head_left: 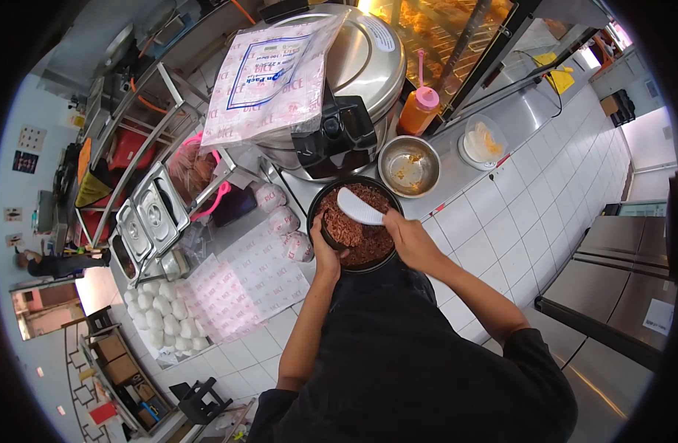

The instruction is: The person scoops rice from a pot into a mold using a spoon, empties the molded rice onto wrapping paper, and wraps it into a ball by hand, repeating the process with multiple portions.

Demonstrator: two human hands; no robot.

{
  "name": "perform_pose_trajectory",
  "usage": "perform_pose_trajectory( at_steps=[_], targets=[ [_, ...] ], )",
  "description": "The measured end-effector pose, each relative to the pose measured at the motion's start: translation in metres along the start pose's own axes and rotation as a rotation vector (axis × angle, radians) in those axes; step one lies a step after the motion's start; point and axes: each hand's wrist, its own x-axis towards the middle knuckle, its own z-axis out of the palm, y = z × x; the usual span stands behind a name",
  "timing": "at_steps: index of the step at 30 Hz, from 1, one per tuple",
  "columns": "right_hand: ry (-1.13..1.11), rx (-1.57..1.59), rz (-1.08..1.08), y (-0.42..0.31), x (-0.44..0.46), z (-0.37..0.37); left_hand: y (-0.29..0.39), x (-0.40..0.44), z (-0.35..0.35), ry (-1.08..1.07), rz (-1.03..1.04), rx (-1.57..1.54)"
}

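Observation:
A round black pot (393, 255) of reddish-brown rice (376, 247) sits in front of my body. My right hand (405, 235) is closed around the handle of a white rice paddle (359, 207), whose blade lies over the rice. My left hand (326, 249) is at the pot's left side, its fingers curled around what looks like a small dark bowl heaped with rice (343, 227). The dark rims overlap, so the bowl's outline is hard to make out. Paper-wrapped bundles (283, 221) lie just left of the pot.
Behind the pot stands a large steel cooker (365, 55) with a packet of printed paper (269, 81) on it. A steel bowl (409, 166) and an orange sauce bottle (418, 111) are at right. Printed sheets (239, 284), white rounded pieces (165, 314) and lidded steel trays (160, 207) lie left.

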Motion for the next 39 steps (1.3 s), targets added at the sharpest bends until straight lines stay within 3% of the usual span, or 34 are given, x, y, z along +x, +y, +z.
perform_pose_trajectory(
  at_steps=[2,3,7,10,13,16,19,22,26,31,34,35,39],
  targets=[
    [0.006,-0.072,-0.075,-0.008,-0.016,0.003,0.002,0.002,-0.002,-0.124,-0.065,-0.048],
    [-0.008,-0.11,-0.181,0.0,-0.019,0.011,0.002,0.0,0.004,-0.057,-0.071,-0.057],
    [-0.16,-0.148,-0.028,0.0,-0.024,0.032,-0.007,0.002,-0.002,-0.013,0.006,0.051],
    [-0.171,-0.064,-0.024,-0.011,-0.024,0.034,0.005,-0.002,0.015,0.034,0.3,0.101],
    [-0.157,-0.05,-0.04,-0.011,-0.017,0.032,-0.007,0.015,-0.004,-0.087,0.369,0.235],
    [-0.225,-0.011,-0.031,-0.01,-0.011,0.022,0.002,-0.005,0.016,0.115,0.13,0.038],
    [-0.155,0.026,-0.149,-0.002,-0.007,0.007,0.008,-0.007,0.005,-0.102,0.08,-0.072],
    [-0.041,-0.075,-0.082,-0.003,-0.013,0.004,0.007,-0.004,0.004,-0.076,0.011,-0.122],
    [-0.092,-0.101,-0.008,0.028,-0.016,0.031,0.004,-0.014,0.013,0.088,-0.058,-0.047],
    [-0.178,-0.044,0.095,0.031,-0.016,0.026,-0.002,-0.013,0.003,-0.015,-0.069,-0.021],
    [-0.123,0.102,-0.004,0.057,-0.009,0.015,0.001,-0.014,-0.004,-0.04,-0.145,0.029],
    [-0.165,0.095,0.122,0.047,-0.006,0.001,0.003,-0.013,-0.006,-0.037,-0.174,0.053],
    [-0.231,-0.073,0.121,0.005,0.005,-0.017,0.01,-0.007,-0.015,-0.028,-0.21,0.386]
  ],
)
